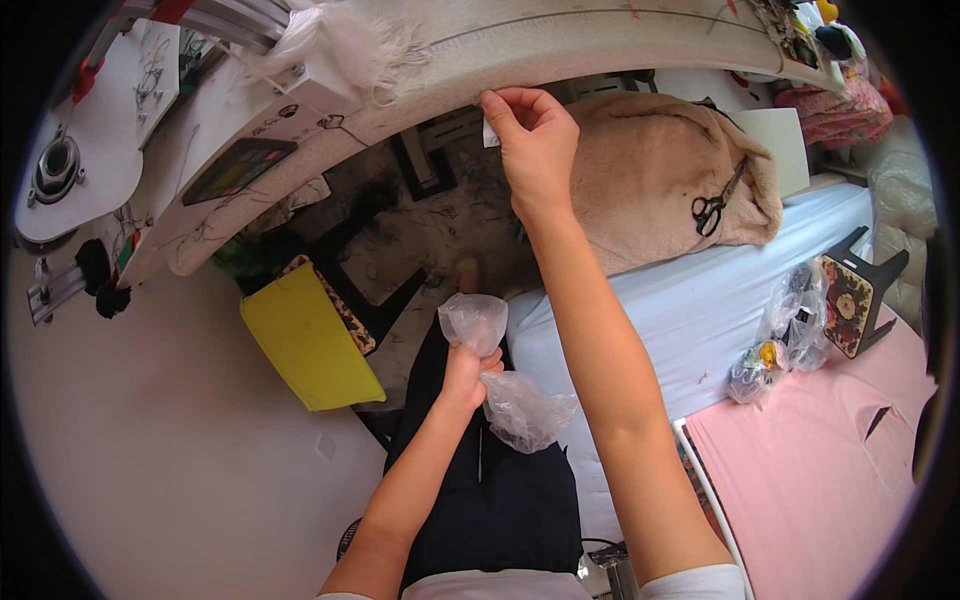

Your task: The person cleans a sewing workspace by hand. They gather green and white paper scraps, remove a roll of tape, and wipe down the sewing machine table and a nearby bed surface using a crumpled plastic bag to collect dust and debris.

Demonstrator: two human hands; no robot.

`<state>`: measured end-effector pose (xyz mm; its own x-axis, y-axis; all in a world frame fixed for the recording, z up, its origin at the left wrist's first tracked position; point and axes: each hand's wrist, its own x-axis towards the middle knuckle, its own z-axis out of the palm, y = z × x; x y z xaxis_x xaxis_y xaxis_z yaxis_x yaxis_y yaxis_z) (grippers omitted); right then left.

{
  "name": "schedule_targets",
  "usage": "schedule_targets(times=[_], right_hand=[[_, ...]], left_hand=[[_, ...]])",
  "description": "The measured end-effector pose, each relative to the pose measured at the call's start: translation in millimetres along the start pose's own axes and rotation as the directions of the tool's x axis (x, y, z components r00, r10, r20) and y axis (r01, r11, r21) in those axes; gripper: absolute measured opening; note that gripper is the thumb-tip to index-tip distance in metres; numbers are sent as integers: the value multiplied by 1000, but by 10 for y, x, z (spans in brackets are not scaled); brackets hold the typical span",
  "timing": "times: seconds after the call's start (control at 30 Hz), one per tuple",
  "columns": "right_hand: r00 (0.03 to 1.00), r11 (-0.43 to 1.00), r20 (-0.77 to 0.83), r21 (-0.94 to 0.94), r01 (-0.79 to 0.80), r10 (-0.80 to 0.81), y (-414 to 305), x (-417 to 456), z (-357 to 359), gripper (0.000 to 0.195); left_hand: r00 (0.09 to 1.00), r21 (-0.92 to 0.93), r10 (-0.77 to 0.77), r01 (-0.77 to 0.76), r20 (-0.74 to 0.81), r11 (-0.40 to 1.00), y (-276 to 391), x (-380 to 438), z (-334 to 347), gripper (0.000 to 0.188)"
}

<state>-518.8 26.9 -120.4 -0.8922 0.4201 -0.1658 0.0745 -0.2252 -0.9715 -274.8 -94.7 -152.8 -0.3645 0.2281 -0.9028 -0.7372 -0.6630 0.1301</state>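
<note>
My left hand [466, 376] grips a crumpled clear plastic bag [527, 412] above my dark-clad lap. Part of the plastic bulges out above the fist, and the rest hangs below on its right side. Farther forward, my right hand [538, 154] is raised by the front edge of a cream-coloured worktable [525, 52]. Its thumb and index finger pinch a small white piece [490, 136], perhaps paper or a label; most of it is hidden by the fingers.
Right of my forearm, scissors [709, 214] lie on a brown plush cover [637, 180]. A yellow-topped stool [311, 341] stands to the left. Bagged items [780, 341] and a floral-topped stool [849, 304] are at right, beside pink fabric [810, 465]. Sewing-machine-like equipment [247, 161] occupies the upper left.
</note>
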Motion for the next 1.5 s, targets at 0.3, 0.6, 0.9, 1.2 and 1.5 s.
schedule_targets(times=[0.3, 0.6, 0.9, 1.2, 1.5], right_hand=[[998, 995, 11, -76, -67, 68, 130, -188, -74, 12], [998, 946, 66, -323, 28, -7, 100, -235, 133, 14], [992, 984, 5, -123, 129, -129, -57, -204, 281, 15], [995, 900, 10, -428, -86, 99, 358, -358, -103, 18], [872, 873, 54, -75, -481, 486, 486, -1137, -693, 13]], left_hand=[[1000, -11, 24, -24, -3, 1000, 59, 27, -38, 8], [1000, -1, -5, 5, -25, 1000, 9, 12, -65, 8], [1000, -9, 6, -6, -28, 1000, 43, 63, -133, 9], [1000, -24, -10, 9, -28, 1000, 80, -23, 0, 3], [995, -33, 89, -90, -41, 995, 81, 142, -256, 15]])
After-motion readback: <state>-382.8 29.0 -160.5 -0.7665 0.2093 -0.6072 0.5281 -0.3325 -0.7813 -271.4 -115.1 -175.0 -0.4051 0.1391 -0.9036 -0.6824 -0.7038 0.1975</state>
